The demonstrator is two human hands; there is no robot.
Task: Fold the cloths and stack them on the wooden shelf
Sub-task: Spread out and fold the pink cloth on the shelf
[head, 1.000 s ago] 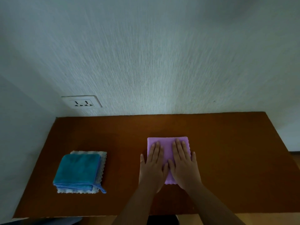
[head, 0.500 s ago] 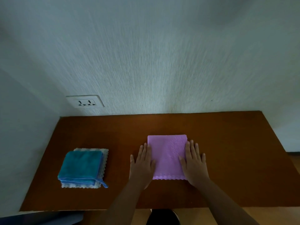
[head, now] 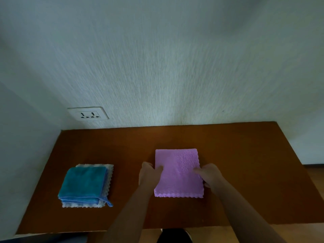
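As hands (head: 151,174) (head: 211,174) pinch pink cloth (head: 178,179), fingertips hidden

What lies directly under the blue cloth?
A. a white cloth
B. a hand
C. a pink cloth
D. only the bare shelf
A: the scalloped edges of a white cloth stick out from under the blue cloth at its near and right sides.
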